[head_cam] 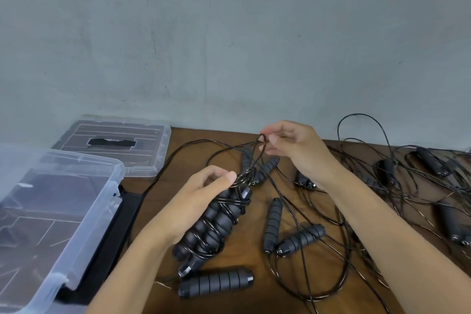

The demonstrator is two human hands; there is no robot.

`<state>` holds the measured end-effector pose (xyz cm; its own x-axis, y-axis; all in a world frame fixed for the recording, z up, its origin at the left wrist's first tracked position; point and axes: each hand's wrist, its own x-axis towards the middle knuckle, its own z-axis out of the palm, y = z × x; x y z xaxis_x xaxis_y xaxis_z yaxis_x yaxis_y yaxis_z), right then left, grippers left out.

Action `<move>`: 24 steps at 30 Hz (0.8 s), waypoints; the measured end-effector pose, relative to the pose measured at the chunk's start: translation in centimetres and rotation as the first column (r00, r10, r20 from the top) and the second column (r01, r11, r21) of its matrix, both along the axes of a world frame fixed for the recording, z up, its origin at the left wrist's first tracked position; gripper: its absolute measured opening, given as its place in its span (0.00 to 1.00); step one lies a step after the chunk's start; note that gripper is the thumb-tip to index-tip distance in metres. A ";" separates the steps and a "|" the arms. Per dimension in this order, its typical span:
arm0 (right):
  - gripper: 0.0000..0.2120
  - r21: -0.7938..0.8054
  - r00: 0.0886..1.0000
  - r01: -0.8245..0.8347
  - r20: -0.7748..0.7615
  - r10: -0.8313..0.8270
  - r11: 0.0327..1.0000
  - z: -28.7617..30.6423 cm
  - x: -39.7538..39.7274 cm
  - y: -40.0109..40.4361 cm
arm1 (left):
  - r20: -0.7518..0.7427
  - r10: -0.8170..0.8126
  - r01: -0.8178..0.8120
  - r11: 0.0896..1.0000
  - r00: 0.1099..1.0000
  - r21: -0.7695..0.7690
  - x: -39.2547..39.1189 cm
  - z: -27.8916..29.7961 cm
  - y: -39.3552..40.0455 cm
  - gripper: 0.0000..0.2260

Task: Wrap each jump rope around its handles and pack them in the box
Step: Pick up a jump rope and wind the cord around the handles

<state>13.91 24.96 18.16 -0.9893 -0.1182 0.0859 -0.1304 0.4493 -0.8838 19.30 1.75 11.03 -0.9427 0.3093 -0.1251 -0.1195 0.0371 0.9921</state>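
Note:
My left hand (204,194) grips a pair of black foam handles (209,229) held side by side, with thin black rope wound around them in several turns. My right hand (288,143) is raised above and to the right, pinching a loop of that same rope (260,150) that runs down to the top of the bundle. A clear plastic box (84,211) stands open at the left edge of the table, nothing visible inside it.
The box's clear lid (122,145) lies flat behind the box. Several loose jump rope handles (300,238) and tangled black ropes (407,181) cover the brown table to the right. One handle (216,282) lies near the front edge. A grey wall stands behind.

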 end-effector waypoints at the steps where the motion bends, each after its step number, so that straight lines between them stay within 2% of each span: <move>1: 0.10 0.005 1.000 -0.013 0.019 0.013 1.000 -0.6 -0.3 -0.3 | 0.026 0.019 -0.020 0.999 0.999 0.038 0.1 -0.1 -0.1 0.20; 3: 0.11 0.010 0.999 -0.024 0.049 0.023 1.000 -2.0 -1.1 -0.9 | 0.067 0.064 -0.069 0.995 0.996 0.077 0.0 -0.2 -0.6 0.18; 7: 0.11 0.066 0.982 -0.054 0.187 0.040 0.996 -6.5 -3.9 -2.7 | 0.119 0.210 -0.220 0.973 0.970 0.072 -0.7 -0.8 -1.7 0.19; 11: 0.14 0.247 0.962 -0.185 0.242 0.125 0.951 -10.7 -7.7 -5.4 | 0.151 0.334 -0.343 0.939 0.931 0.040 -1.6 -1.4 -2.6 0.19; 14: 0.17 0.401 0.945 -0.321 0.198 0.262 0.858 -12.6 -10.8 -8.3 | 0.171 0.408 -0.413 0.911 0.897 -0.008 -2.4 -1.7 -3.3 0.15; 17: 0.21 0.539 0.891 -0.449 0.213 0.400 0.712 -15.1 -14.9 -11.7 | 0.164 0.473 -0.469 0.881 0.866 -0.067 -3.2 -1.5 -3.5 0.12; 24: 0.32 0.676 0.757 -0.588 0.265 0.597 0.445 -19.9 -20.7 -15.9 | 0.104 0.577 -0.566 0.816 0.810 -0.122 -5.3 -0.8 -3.7 0.11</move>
